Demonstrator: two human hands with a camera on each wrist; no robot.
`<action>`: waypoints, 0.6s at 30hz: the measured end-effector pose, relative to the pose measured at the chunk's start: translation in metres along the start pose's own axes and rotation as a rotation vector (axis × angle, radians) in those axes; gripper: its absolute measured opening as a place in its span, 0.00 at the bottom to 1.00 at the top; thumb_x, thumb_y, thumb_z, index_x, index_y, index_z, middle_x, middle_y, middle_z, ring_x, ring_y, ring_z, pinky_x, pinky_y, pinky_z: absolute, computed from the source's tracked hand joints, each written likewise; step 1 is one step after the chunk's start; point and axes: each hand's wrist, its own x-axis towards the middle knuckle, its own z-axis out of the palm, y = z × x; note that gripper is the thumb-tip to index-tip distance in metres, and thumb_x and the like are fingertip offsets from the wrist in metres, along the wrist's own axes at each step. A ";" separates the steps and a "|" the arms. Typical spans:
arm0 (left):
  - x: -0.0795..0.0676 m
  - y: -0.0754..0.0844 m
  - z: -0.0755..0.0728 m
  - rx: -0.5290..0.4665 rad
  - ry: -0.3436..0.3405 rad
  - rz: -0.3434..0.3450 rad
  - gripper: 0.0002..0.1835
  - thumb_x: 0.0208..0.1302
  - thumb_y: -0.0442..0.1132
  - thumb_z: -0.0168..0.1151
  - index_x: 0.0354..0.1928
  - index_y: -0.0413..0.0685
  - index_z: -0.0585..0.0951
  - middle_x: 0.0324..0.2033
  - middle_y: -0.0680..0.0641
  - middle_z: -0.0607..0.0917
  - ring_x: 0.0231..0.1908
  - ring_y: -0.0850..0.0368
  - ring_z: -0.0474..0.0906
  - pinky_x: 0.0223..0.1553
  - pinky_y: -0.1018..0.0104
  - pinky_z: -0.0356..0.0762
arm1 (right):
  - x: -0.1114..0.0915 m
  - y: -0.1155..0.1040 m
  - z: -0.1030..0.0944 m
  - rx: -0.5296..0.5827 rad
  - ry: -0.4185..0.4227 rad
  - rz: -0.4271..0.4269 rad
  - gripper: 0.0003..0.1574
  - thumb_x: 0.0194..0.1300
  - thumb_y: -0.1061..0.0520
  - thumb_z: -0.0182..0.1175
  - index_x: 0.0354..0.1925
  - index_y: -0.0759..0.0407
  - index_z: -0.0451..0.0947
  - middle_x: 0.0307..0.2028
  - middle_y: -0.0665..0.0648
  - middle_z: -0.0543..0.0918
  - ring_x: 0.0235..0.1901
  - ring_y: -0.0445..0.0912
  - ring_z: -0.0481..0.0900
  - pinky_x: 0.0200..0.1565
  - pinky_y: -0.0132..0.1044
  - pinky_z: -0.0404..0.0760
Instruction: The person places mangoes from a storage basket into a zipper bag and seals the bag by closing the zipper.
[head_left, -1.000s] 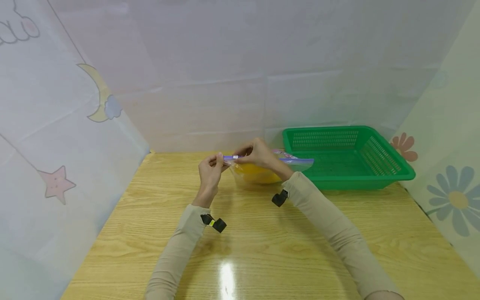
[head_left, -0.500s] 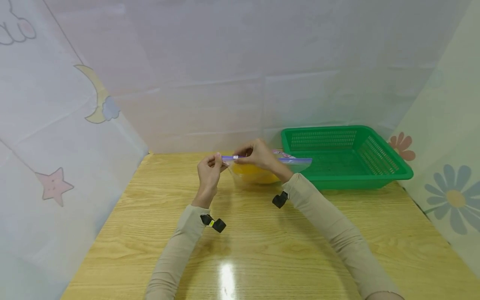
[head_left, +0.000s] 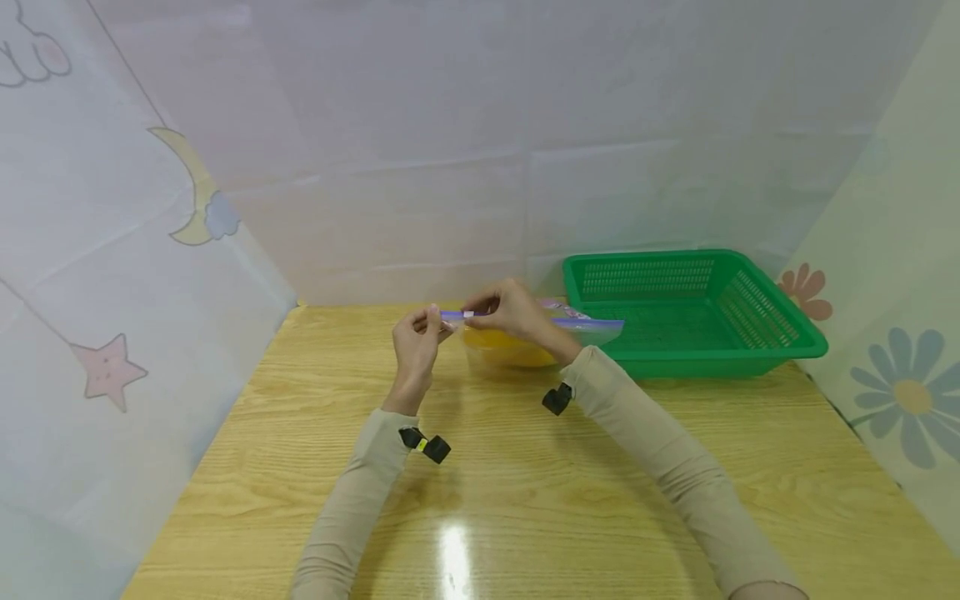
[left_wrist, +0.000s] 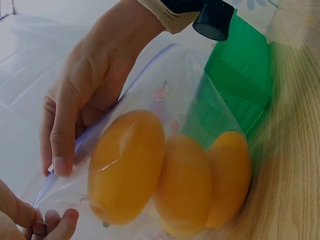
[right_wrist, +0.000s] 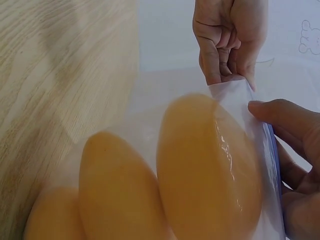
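A clear zip bag (left_wrist: pixel 195 70) with a purple zip edge holds several orange-yellow oval fruits (left_wrist: pixel 127 165) that look like mangoes. In the head view it stands on the table beside the basket. My left hand (head_left: pixel 416 346) pinches the bag's top left corner between thumb and fingers. Close to its right, my right hand (head_left: pixel 513 310) pinches the zip at the small white slider (head_left: pixel 468 314). The purple strip (head_left: pixel 592 324) runs on to the right behind that wrist. Right hand and forearm hide part of the bag in the head view.
A green plastic basket (head_left: pixel 712 367) with slotted walls stands at the back right of the wooden table (head_left: pixel 510 500). Printed cloth walls (head_left: pixel 420 167) close off the back and both sides. Each wrist wears a small black camera (head_left: pixel 437 449).
Both hands have shifted very slightly left along with the zip edge. Their pinch on the bag and the slider looks unchanged.
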 end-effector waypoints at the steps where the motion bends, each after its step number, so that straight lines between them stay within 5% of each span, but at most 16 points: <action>1: 0.000 0.000 0.000 0.002 0.000 -0.001 0.15 0.73 0.33 0.54 0.48 0.20 0.76 0.32 0.40 0.80 0.30 0.57 0.81 0.44 0.63 0.83 | 0.000 0.000 -0.001 0.003 -0.004 0.003 0.10 0.57 0.64 0.72 0.39 0.67 0.88 0.35 0.61 0.88 0.27 0.46 0.83 0.31 0.36 0.83; 11: 0.001 0.000 -0.003 0.026 -0.007 0.003 0.19 0.74 0.34 0.54 0.52 0.18 0.74 0.41 0.26 0.78 0.32 0.56 0.82 0.44 0.63 0.83 | -0.004 0.001 -0.011 0.007 -0.035 0.024 0.09 0.58 0.64 0.72 0.39 0.67 0.88 0.36 0.64 0.88 0.30 0.47 0.84 0.34 0.36 0.84; 18: 0.000 0.001 -0.003 0.033 -0.003 0.015 0.16 0.73 0.33 0.55 0.50 0.20 0.76 0.37 0.32 0.79 0.31 0.56 0.82 0.45 0.62 0.83 | -0.007 0.002 -0.017 0.029 -0.051 0.068 0.10 0.58 0.63 0.72 0.40 0.67 0.88 0.37 0.61 0.88 0.32 0.48 0.84 0.37 0.38 0.84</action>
